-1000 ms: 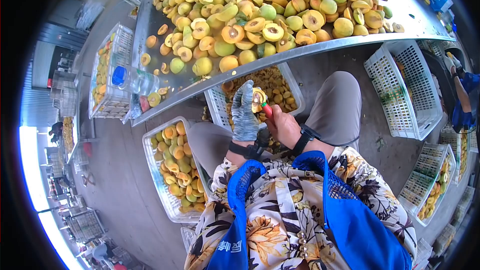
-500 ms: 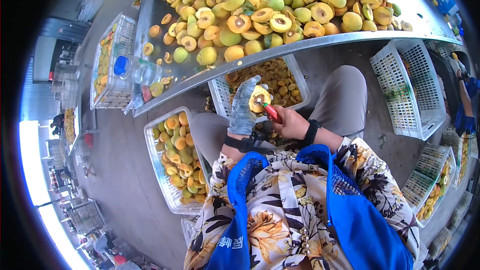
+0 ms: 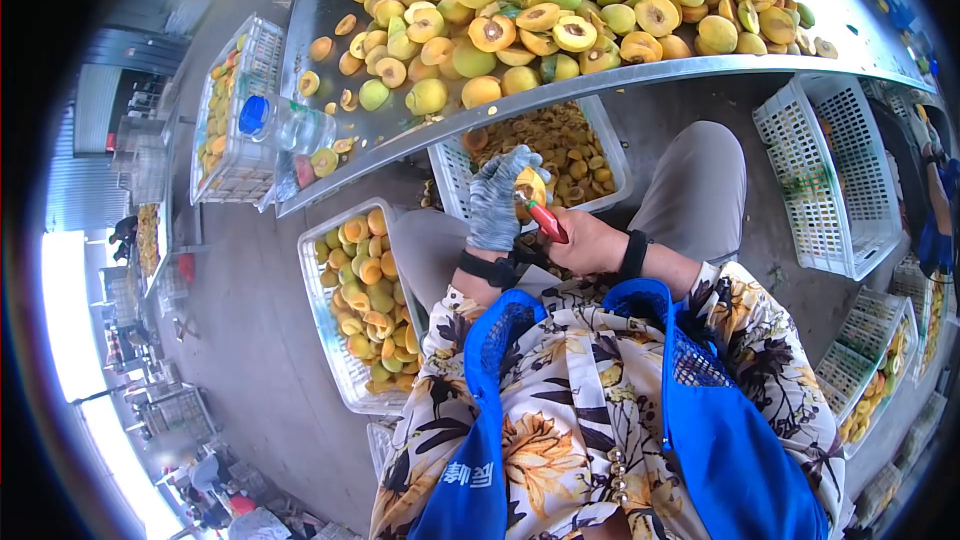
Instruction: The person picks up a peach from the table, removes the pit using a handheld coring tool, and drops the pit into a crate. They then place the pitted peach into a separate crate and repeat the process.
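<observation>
My left hand (image 3: pixel 495 202), in a grey glove, is closed round a yellow peach half (image 3: pixel 530 184), held upright over my lap. In my bare right hand (image 3: pixel 590 243) is a small tool with a red handle (image 3: pixel 547 223); its tip points at the fruit and is hidden against it. Just beyond both hands, under the table edge, stands a white crate (image 3: pixel 618 165) with pitted pieces and scraps inside. A metal table (image 3: pixel 330 125) in front of me bears a large heap of halved peaches (image 3: pixel 490 32).
A white crate of peach halves (image 3: pixel 372 285) stands left of my legs. On the table's left corner lies a plastic bottle with a blue cap (image 3: pixel 290 126). White crates (image 3: pixel 845 180) stand at the right, where another person's arm (image 3: pixel 938 190) shows at the edge.
The peach half has turned in my left hand, its cut face now less visible. The whole view has shifted slightly, with the scene a little further right.
</observation>
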Tool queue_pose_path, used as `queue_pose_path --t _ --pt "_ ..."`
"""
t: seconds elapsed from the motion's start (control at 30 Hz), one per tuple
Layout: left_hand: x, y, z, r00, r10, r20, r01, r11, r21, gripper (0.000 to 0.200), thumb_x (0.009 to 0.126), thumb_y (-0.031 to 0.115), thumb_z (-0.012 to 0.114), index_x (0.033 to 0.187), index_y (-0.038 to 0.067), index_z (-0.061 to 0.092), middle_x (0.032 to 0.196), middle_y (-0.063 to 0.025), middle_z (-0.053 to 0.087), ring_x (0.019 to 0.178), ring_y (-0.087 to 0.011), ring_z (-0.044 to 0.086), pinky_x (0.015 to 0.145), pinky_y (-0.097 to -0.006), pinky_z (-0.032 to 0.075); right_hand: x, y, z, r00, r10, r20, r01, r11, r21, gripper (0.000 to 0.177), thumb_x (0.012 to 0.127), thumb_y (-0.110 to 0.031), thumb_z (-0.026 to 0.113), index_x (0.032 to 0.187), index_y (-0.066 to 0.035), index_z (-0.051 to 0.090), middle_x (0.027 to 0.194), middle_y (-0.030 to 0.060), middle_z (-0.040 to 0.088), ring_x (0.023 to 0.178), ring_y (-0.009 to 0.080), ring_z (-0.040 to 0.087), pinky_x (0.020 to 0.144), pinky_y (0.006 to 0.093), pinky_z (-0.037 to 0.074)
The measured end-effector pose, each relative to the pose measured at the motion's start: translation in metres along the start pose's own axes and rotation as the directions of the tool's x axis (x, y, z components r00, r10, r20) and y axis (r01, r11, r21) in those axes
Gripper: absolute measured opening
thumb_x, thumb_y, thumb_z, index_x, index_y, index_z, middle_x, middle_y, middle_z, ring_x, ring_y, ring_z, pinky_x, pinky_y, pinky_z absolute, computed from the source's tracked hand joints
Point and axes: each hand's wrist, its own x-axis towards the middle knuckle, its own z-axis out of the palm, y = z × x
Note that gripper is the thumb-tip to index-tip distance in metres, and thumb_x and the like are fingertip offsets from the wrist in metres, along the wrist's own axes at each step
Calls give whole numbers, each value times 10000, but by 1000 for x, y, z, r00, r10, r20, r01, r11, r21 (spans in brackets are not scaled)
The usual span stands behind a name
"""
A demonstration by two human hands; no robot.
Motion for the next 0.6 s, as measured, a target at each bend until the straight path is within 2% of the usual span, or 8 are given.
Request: queue_pose_path --t 0.07,0.13,0.23,0.43,0.47,0.53,0.57,0.6 --pt "4 3 -9 994 -99 46 100 995 -20 288 770 268 671 904 26 592 786 -96 606 658 -215 618 521 -326 534 3 7 4 997 -78 -12 77 995 -57 147 753 -53 478 900 -61 476 594 27 496 385 94 457 362 244 387" --pt "3 5 -11 974 -212 75 215 976 -31 301 772 291 668 893 27 590 745 -102 608 623 -207 614 512 -307 523 4 7 7 991 59 121 -90 958 271 179 757 -34 495 930 -72 471 567 8 460 370 83 419 334 239 347" --pt "0 7 -10 982 -151 113 160 984 -81 239 781 242 655 854 17 616 757 -107 625 584 -201 608 497 -292 512 -3 -5 2 926 104 362 -297 792 534 192 773 -42 500 957 -77 458 566 -12 406 376 79 394 323 256 325" --pt "-1 5 -1 998 -57 -17 55 995 -87 279 797 307 644 834 35 593 669 -101 606 506 -190 581 455 -276 490 12 3 0 859 16 513 -428 573 699 171 769 -38 490 937 -71 486 548 -16 403 370 76 386 318 256 311" --pt "1 4 -1 987 -160 -14 155 974 -162 279 794 315 645 837 45 586 668 -95 602 514 -191 585 451 -283 494 12 5 2 854 18 520 -433 578 691 171 769 -38 490 937 -71 486 548 -16 403 370 76 386 318 256 311" --pt "2 2 -4 962 -270 -29 255 933 -254 274 789 325 648 840 66 573 671 -72 594 547 -195 598 440 -308 505 12 -3 15 977 88 193 -155 917 368 88 743 -30 488 825 -47 517 554 10 457 375 95 416 332 267 332" --pt "1 0 -9 961 -276 -6 264 924 -277 271 789 313 649 839 58 573 679 -55 591 564 -187 599 447 -311 509 15 -2 21 995 91 34 -95 983 154 33 720 -18 481 717 -27 512 572 38 502 383 108 442 347 269 350" --pt "-4 3 -5 974 -219 -53 193 932 -305 283 788 318 651 841 51 574 677 -53 593 563 -182 597 449 -302 505 15 -5 22 991 99 88 -116 971 207 47 721 -17 477 754 -29 509 563 33 489 379 106 434 343 270 347"
